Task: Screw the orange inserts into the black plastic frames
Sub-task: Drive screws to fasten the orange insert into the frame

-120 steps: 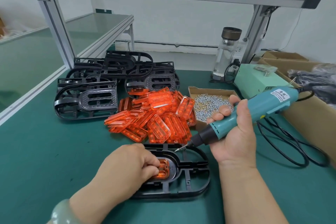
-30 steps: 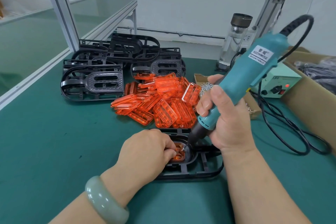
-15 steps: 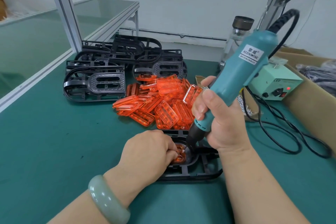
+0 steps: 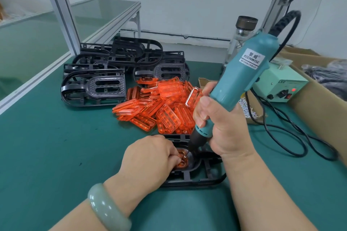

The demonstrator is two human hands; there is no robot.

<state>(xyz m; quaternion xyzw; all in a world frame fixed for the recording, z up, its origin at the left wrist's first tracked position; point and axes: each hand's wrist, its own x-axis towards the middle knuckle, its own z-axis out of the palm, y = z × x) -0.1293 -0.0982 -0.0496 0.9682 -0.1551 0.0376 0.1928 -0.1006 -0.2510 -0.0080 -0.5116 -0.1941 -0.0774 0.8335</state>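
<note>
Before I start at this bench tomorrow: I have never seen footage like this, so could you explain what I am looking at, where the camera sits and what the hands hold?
This is one picture from a camera worn on a person's head, looking forward and down at their own two bare hands; there is no machine arm. The right hand grips a teal electric screwdriver, its tip lowered to an orange see-through plastic insert seated in a black plastic frame on the green table mat. The left hand steadies that insert with curled fingers. Behind lie a heap of loose orange inserts, a stack of more black frames and a cardboard tray of small screws. A pale green power box stands at the right.
</note>
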